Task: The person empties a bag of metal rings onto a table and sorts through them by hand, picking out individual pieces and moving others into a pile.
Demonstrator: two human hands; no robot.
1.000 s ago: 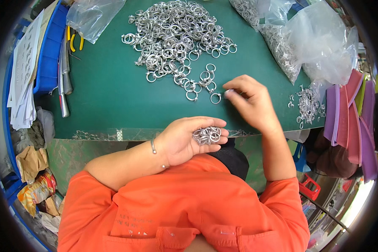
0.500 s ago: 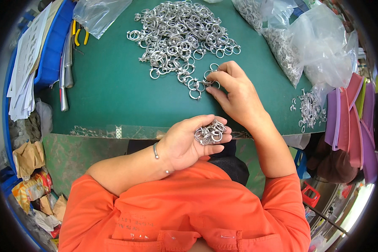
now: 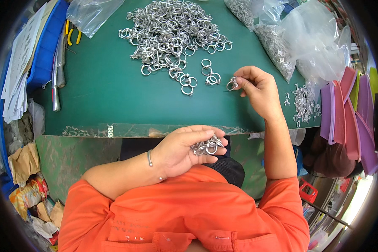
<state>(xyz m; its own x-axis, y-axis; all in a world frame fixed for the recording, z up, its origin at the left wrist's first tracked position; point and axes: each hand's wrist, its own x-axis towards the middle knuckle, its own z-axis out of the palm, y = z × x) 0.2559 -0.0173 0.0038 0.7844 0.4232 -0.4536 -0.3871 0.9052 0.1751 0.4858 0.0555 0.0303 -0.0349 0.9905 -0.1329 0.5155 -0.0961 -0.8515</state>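
A bunch of silver-coloured rings rests in my left hand, palm up in front of my body, with the fingers curled and the thumb along the bunch. My right hand pinches a ring between thumb and fingertips, just above the green table. Whether a second ring is in that pinch, I cannot tell. Left of this hand lies a small group of loose rings. Farther back spreads a large heap of silver rings, with a short trail of rings reaching toward me.
Clear bags of metal pieces lie at the back right. A small pile of metal bits sits near purple and pink bins. At left are yellow-handled pliers, a blue tray and papers. The table's front edge is worn.
My right hand has moved right, away from the trail of rings, with a ring in its fingers. A few rings now lie apart from the heap. My left thumb has closed over its bunch.
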